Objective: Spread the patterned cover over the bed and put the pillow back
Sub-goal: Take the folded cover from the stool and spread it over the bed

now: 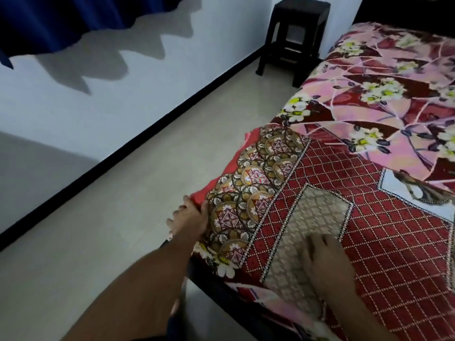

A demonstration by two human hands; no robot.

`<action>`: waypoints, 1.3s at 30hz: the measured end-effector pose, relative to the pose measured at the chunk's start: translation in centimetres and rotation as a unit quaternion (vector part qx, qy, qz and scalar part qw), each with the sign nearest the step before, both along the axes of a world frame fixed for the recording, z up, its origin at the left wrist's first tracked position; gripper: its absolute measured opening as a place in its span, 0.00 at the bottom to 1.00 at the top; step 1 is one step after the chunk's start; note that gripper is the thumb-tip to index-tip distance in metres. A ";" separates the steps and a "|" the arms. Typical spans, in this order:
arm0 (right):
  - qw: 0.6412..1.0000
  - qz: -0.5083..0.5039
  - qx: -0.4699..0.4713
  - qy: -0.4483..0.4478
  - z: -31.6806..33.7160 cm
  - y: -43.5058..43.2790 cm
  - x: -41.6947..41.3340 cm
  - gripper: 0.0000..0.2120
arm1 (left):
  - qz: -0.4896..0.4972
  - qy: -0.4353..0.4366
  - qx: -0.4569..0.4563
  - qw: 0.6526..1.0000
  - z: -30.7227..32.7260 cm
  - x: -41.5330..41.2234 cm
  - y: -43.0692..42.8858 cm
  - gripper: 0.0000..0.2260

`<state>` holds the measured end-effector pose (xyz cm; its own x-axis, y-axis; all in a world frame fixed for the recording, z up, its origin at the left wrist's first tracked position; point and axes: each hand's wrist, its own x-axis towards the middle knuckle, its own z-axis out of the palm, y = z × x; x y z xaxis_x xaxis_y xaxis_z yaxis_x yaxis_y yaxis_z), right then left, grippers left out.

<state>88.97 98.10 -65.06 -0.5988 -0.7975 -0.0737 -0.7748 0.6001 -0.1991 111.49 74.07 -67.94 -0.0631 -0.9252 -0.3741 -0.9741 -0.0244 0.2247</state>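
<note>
Pale floor tiles [138,183] run along a white wall [103,99] with a black skirting line, a blue curtain [61,18] hanging at the upper left and a dark stool [295,38] in the far corner; moving right, I meet the left hand [190,219] at the near side edge of the bed [204,274], fingers curled around the hem of the patterned cover [369,230] — a red lattice cloth with a gold medallion border — as if tugging it square over the side; further right, the right hand [325,264] lies flat and open on the cover's beige panel, pressing it down; beyond it, the pink floral sheet [384,94] remains exposed across the far half of the mattress. I judge the spreading about half done — the cover sits only on the near end; it has yet to be drawn over the floral part, and no pillow shows anywhere, so that step is untouched.
</note>
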 end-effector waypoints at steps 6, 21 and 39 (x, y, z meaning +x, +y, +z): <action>0.997 -0.013 -0.065 -0.047 2.5 -17.9 2.8 0.14 | -0.060 0.097 -0.096 0.989 -1.8 -0.2 -6.0 0.25; 0.987 -0.070 0.135 0.054 0.4 -40.8 0.1 0.26 | -0.106 0.278 0.032 0.954 -6.1 -2.3 -10.5 0.26; 0.966 -0.048 0.200 0.157 -2.2 -46.4 -4.9 0.15 | -0.079 0.348 0.057 0.932 -7.5 -0.9 -10.6 0.22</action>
